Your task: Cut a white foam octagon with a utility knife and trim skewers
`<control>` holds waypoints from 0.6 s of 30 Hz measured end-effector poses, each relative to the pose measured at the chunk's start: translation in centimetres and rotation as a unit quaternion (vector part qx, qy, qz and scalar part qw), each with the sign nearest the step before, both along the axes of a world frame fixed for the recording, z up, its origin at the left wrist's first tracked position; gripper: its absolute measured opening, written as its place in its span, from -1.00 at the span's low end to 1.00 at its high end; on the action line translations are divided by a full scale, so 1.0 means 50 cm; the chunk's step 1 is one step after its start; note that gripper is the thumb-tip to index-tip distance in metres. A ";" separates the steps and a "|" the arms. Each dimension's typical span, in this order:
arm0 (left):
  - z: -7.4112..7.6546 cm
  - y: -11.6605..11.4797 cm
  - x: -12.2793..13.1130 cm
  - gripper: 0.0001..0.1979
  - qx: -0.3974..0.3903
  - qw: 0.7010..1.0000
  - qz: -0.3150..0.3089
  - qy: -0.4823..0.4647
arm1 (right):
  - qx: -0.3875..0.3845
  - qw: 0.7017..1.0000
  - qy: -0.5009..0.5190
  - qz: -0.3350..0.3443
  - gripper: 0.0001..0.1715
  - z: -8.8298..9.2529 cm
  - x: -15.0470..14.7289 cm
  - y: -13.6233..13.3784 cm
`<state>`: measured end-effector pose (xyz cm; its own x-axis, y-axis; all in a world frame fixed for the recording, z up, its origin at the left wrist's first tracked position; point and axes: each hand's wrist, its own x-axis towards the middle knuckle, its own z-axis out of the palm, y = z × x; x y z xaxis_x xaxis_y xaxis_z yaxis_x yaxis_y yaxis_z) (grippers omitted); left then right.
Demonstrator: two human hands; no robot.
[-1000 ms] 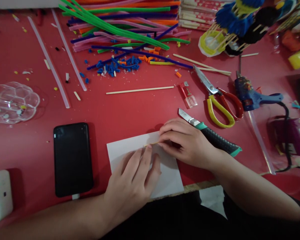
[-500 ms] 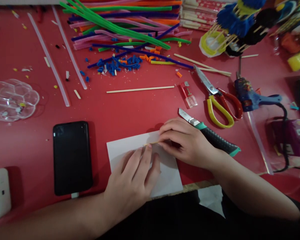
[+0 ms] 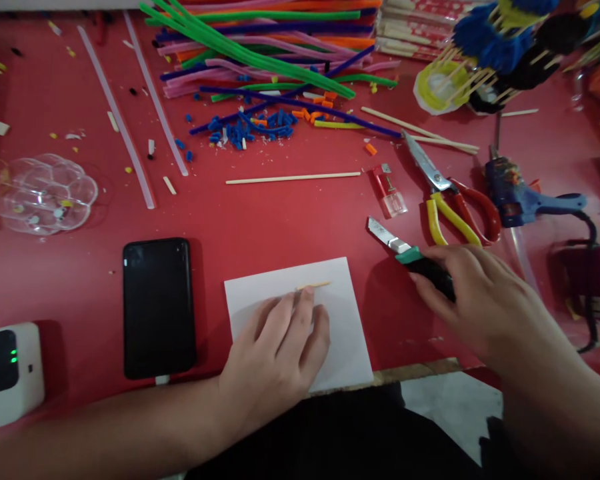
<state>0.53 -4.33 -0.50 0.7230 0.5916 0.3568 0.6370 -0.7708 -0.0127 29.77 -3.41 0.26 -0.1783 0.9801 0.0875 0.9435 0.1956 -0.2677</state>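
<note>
My left hand (image 3: 280, 347) rests on a white sheet of card (image 3: 350, 347), its bent fingers close together. Under the fingertips it pins a short thin wooden stick (image 3: 321, 285), whose right end sticks out over the card. My right hand (image 3: 473, 293) is wrapped around the black and green handle of a utility knife (image 3: 407, 255). The blade is out and points up and left, to the right of the card. Part of the handle is hidden by my fingers.
Scissors (image 3: 440, 193), a small red sharpener (image 3: 387, 190) and a glue gun (image 3: 520, 197) lie beyond my right hand. A long stick (image 3: 293, 179) lies behind the card. Left are a phone (image 3: 159, 307) and a clear flower-shaped dish (image 3: 45, 193). Pipe cleaners (image 3: 260, 50) are piled at the back.
My right hand has left the thin stick, moved right and taken hold of the utility knife, now slightly lifted. My left hand stays on the stick. The view has shifted a little.
</note>
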 end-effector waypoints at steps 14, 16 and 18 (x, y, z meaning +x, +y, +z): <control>-0.005 -0.004 -0.002 -0.68 -0.009 1.000 0.002 0.002 | -0.085 0.951 -0.059 0.291 -0.30 0.047 -0.040 0.058; -0.003 -0.005 -0.001 -0.67 -0.012 1.000 0.003 0.006 | -0.075 0.941 -0.084 0.318 -0.24 0.058 -0.046 0.068; -0.002 -0.004 0.000 -0.67 -0.014 1.000 0.004 0.007 | -0.044 0.935 -0.102 0.336 -0.23 0.069 -0.053 0.080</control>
